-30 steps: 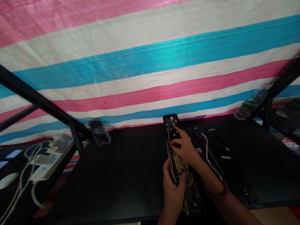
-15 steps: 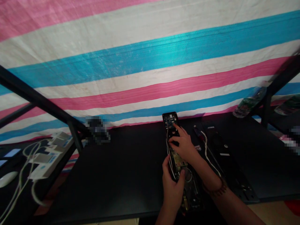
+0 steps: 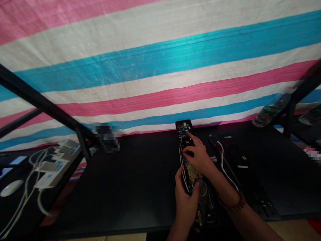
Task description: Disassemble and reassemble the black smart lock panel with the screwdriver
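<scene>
A long, narrow black electronic device (image 3: 193,170) lies with its insides exposed, showing circuit boards and loose white wires. My left hand (image 3: 185,197) is wrapped around its lower middle, thumb on the right side and fingers on the left. Over the upper part, my right hand (image 3: 199,155) rests with its fingers apart. One fingertip touches the circuit board (image 3: 184,129) at the far end, and the thumb lies lower, near the white wire (image 3: 181,157). Whether a tiny part is under the right fingertips is too small to tell.
Right of the device lie a screwdriver-like tool (image 3: 213,140), a white cable (image 3: 222,160) and a long black panel (image 3: 247,174). A plastic bottle (image 3: 267,112) leans at the back right. Power strips (image 3: 51,167) and a white mouse (image 3: 12,188) are at left. Striped sheeting (image 3: 150,67) hangs behind.
The view has shifted slightly, moving everything a little to the right. Both hands keep nearly the same places on the device.
</scene>
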